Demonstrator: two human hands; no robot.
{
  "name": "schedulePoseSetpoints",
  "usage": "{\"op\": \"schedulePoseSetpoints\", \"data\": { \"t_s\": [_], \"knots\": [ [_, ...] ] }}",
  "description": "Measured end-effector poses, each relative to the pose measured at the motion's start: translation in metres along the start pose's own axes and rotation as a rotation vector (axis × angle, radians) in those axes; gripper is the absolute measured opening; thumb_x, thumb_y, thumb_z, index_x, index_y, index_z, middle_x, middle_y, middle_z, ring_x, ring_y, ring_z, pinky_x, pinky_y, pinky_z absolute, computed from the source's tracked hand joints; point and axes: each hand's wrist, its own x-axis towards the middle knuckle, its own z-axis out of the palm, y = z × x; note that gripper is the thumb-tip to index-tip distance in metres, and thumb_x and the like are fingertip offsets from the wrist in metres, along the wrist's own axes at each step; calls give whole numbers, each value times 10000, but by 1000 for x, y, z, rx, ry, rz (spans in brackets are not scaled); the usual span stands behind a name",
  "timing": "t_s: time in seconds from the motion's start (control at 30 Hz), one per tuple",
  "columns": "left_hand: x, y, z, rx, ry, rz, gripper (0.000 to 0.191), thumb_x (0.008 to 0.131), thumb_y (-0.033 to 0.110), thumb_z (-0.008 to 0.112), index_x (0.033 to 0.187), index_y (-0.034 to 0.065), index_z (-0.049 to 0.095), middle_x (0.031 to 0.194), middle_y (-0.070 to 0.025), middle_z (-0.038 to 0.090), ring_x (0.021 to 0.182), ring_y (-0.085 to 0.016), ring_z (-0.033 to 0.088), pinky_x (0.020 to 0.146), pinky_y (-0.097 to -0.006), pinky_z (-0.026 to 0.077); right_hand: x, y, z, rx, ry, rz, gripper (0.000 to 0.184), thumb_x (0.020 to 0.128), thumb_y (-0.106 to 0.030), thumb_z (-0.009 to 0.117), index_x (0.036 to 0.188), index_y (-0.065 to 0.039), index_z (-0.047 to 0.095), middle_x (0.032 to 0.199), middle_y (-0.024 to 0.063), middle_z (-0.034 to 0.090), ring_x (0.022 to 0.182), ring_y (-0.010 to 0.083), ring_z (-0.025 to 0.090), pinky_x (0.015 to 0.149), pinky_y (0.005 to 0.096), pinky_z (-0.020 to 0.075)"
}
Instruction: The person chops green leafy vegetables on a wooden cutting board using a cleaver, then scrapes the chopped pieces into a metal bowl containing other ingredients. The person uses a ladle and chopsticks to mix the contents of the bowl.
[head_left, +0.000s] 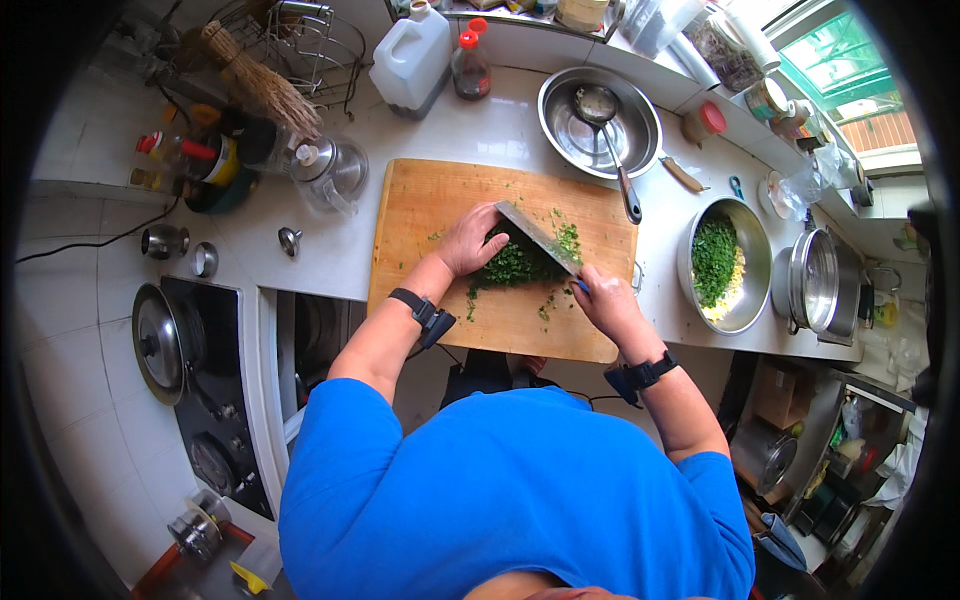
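My right hand (606, 298) grips the blue handle of a kitchen cleaver (536, 236). The wide blade slants up and left across a pile of chopped green herbs (514, 264). At the blade's far end is my left hand (474, 241), its fingertips against the blade's tip and partly hidden. Its thumb is spread out over the edge of the pile. Under all this lies a wooden cutting board (431, 187), with loose bits of green scattered around the blade. To the right, a steel bowl (759, 300) holds chopped greens (712, 251) beside yellow pieces (727, 292).
Behind the board stands a steel basin (551, 135) with a ladle (609, 142) whose handle overhangs the board. A small wooden-handled knife (684, 174) lies nearby. Further left are a plastic jug (412, 60), a sauce bottle (471, 71), a glass teapot (330, 169) and a lidded pan (156, 345).
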Motion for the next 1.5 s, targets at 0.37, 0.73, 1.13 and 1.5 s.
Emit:
{"op": "schedulePoseSetpoints", "data": {
  "t_s": [0.37,0.73,1.13,1.5],
  "knots": [
    [-68,15,-7,385,316,-320,734,1003,655,339,1447,92,494,1512,-183,460,1456,-376,341,1215,-524,191,-67,30,19,602,198,491,226,971,-200,639,862,-21,555,682,115,605,529,249,584,490,349,472],
    [-42,55,71,316,565,-375,579,957,395,599,1388,19,512,1406,-219,543,1309,-400,495,1118,-493,357,-102,20,85,1287,50,637,174,1056,-235,503,965,-86,514,660,-7,535,468,78,485,427,241,433],
    [-23,103,126,-27,873,-462,523,911,254,714,1334,4,535,1393,-228,537,1272,-376,524,1091,-449,412,-63,-36,119,1373,49,616,160,1032,-203,543,951,-84,473,655,6,518,453,95,483,408,269,426],
    [-16,119,133,-137,909,-494,479,903,194,718,1310,1,556,1321,-196,579,1232,-345,549,1076,-424,428,-69,-46,96,1372,27,598,179,1035,-221,530,926,-97,463,631,-6,502,432,96,473,394,261,418]
  ]
}}
